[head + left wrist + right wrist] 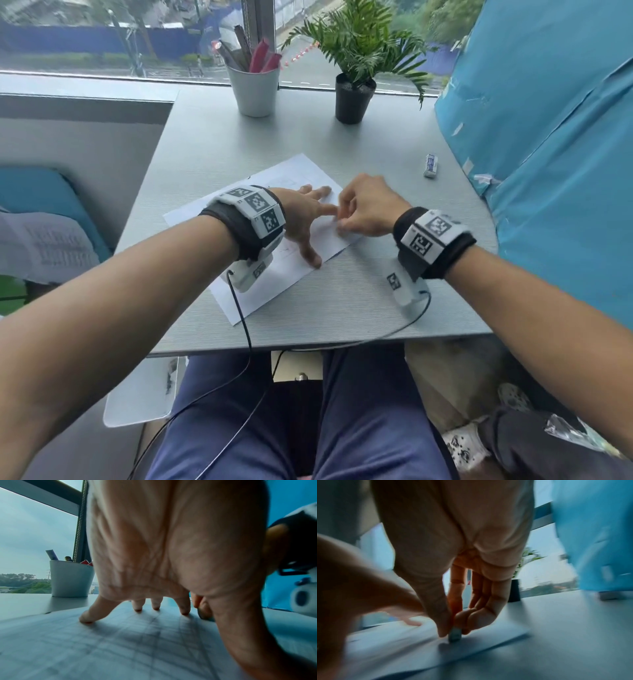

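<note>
On the desk lies one sheet of paper (291, 174), turned at an angle and faintly ruled with pencil lines. It is the largest loose thing there. Behind it stand one potted plant (354, 99) in a black pot and one white cup (255, 92) of pens and markers, too blurred to count. Two hands work on the sheet. The left hand (305, 219) is spread flat, with straight fingertips (86, 618) and thumb pressing the paper down. The right hand (370, 209) pinches a small eraser (454, 635) between thumb and curled fingers, its end touching the paper just beside the left index finger. Each wrist wears one marker-printed band and one cabled camera. A second eraser (431, 165) – in a printed sleeve – lies well apart to the right.

The grey desk (342, 308) has a fine grain and butts against a wide window (102, 34) showing a road and trees. A pale blue wrapped bulk (548, 137) crowds the right edge – a blue chair (34, 192) sits left.
</note>
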Demonstrator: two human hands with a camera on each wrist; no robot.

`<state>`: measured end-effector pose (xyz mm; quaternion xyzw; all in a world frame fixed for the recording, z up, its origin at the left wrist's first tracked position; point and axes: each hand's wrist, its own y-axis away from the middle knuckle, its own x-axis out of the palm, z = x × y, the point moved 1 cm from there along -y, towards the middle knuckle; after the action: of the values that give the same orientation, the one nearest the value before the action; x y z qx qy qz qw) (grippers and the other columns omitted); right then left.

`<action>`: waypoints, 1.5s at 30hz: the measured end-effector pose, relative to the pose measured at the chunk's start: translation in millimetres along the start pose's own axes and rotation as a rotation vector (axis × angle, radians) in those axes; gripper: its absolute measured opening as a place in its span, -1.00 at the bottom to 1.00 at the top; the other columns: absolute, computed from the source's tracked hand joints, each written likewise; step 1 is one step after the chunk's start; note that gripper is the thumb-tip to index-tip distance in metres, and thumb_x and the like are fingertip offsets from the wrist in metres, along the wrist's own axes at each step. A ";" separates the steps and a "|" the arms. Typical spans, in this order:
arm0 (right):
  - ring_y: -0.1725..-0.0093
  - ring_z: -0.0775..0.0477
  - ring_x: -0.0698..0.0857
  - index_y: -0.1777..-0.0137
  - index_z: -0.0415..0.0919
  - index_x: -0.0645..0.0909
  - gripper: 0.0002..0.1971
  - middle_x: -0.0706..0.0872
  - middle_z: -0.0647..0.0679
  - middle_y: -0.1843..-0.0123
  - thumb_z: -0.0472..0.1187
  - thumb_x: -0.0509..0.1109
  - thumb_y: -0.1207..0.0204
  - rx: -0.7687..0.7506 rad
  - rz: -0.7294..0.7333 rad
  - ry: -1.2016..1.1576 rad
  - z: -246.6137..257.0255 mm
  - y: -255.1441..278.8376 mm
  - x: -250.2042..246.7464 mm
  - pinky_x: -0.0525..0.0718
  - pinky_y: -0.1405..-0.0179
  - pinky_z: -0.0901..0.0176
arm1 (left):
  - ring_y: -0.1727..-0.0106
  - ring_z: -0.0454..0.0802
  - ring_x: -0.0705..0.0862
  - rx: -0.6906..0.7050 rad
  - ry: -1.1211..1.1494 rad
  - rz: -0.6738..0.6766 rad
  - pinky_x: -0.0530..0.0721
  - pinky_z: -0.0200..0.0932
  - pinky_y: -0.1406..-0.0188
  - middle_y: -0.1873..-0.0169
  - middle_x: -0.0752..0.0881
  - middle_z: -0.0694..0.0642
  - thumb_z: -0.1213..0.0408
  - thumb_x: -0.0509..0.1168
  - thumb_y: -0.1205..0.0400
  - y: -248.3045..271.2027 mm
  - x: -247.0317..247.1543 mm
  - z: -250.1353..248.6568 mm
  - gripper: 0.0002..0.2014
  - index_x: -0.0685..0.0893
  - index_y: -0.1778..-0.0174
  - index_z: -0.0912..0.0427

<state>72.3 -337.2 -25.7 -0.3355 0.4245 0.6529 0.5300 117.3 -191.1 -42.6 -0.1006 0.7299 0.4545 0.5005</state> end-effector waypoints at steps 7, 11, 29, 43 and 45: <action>0.50 0.15 0.65 0.35 -0.15 0.78 -0.92 0.77 -0.02 0.43 -0.26 0.63 -0.27 0.078 0.010 -0.089 -21.8 -8.9 -18.7 0.58 0.42 0.35 | -0.75 0.11 -0.29 -0.013 -0.046 0.018 0.06 0.49 -0.64 -0.74 -0.33 -0.06 -0.29 0.60 -0.28 1.0 -2.5 -2.0 0.27 -0.19 -0.70 -0.39; 0.37 0.12 0.68 0.33 -0.15 0.79 -0.95 0.75 0.03 0.36 -0.29 0.59 -0.29 0.019 -0.006 0.003 -9.5 -3.3 -8.2 0.57 0.44 0.38 | -0.75 0.11 -0.30 -0.017 -0.063 0.028 0.06 0.49 -0.64 -0.74 -0.35 -0.06 -0.29 0.59 -0.30 4.5 -4.5 -4.4 0.25 -0.21 -0.70 -0.39; 0.38 0.07 0.67 0.35 -0.11 0.75 -0.90 0.73 0.02 0.37 -0.22 0.63 -0.30 -0.031 0.070 -0.031 -6.4 22.3 5.9 0.58 0.40 0.30 | -0.77 0.01 -0.22 0.064 -0.034 0.016 -0.19 0.53 -0.59 -0.75 -0.18 -0.21 -0.22 0.55 -0.40 29.7 -0.2 3.9 -0.11 0.20 -0.58 -0.60; 0.40 0.13 0.65 0.31 -0.13 0.76 -0.87 0.70 0.05 0.39 -0.19 0.67 -0.29 -0.110 0.055 -0.008 12.8 13.7 13.3 0.55 0.36 0.26 | -0.59 0.04 0.28 0.058 0.219 -0.288 0.25 0.02 -0.60 -0.60 0.34 0.01 -0.06 0.71 -0.23 50.7 24.7 23.2 -0.08 0.54 -0.54 -0.10; 0.39 0.14 0.62 0.33 -0.16 0.76 -0.86 0.66 0.06 0.39 -0.20 0.68 -0.28 -0.127 0.051 0.003 15.0 17.5 17.4 0.57 0.37 0.24 | -0.57 0.04 0.32 0.051 0.198 -0.278 0.29 0.03 -0.59 -0.57 0.38 -0.02 0.01 0.70 -0.29 50.8 23.1 26.8 -0.14 0.54 -0.54 -0.11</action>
<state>51.7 -317.8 -31.5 -0.3586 0.3913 0.6914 0.4901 92.7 -134.7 -35.3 -0.2322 0.7660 0.3504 0.4864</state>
